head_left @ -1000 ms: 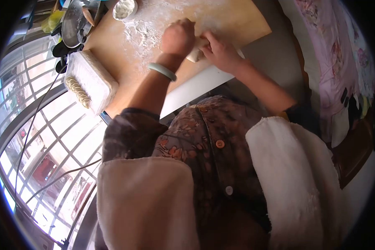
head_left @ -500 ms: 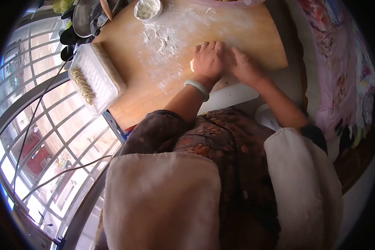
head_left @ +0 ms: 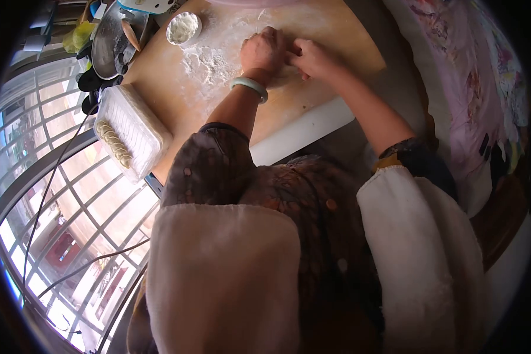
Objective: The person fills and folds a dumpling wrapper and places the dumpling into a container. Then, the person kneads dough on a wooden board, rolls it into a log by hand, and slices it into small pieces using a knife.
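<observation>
My left hand (head_left: 262, 51), with a pale green bangle (head_left: 249, 87) on its wrist, is closed above the floured wooden board (head_left: 342, 56), back of the hand up. Close beside it on the right is my right hand (head_left: 310, 58), its fingers curled in and touching or nearly touching the left. Whatever lies between or under the fingers is hidden from this angle. Left of my hands, loose white flour (head_left: 209, 68) is scattered on the board.
A small white bowl of flour (head_left: 183, 29) stands on the board's far side. At the left edge a clear plastic tray (head_left: 150, 121) holds a row of dumplings (head_left: 113, 143). Behind it is a metal pan (head_left: 106, 50). A pink basin (head_left: 248, 2) shows at the top.
Both hands have shifted away from me, up the board. The right hand's fingers, blurred before, are now curled in. The pale dough piece beside my left hand no longer shows.
</observation>
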### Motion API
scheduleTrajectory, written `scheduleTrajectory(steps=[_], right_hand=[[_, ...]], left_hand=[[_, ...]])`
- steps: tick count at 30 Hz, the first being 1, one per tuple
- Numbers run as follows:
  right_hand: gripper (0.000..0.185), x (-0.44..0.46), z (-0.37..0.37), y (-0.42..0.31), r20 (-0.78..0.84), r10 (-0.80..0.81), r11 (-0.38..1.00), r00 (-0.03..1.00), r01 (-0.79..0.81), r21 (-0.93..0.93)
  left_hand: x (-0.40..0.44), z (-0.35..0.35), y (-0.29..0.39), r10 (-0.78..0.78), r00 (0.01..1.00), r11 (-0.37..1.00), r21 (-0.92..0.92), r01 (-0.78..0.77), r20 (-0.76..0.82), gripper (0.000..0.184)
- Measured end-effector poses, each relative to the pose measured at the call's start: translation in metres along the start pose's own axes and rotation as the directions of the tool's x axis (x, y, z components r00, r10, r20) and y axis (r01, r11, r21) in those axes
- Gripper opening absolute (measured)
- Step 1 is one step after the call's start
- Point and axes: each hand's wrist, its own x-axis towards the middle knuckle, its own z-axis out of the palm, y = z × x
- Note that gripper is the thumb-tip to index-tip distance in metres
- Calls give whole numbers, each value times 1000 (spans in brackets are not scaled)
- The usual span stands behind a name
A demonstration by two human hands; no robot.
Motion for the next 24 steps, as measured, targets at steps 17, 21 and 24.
scheduleTrajectory(steps=[17,21,24], right_hand=[[35,-94,49,29,-217,-253,963,943,224,-150],[35,-57,42,47,-198,-360,920,912,312,-236],[35,-39,26,38,-122,-244,968,962,234,-89]], left_hand=[[-124,21,12,99,981,995,-14,-103,-165,21],[-95,23,14,13,984,999,-45,-21,-175,17],[-70,23,11,-40,981,999,-35,34,-191,17]])
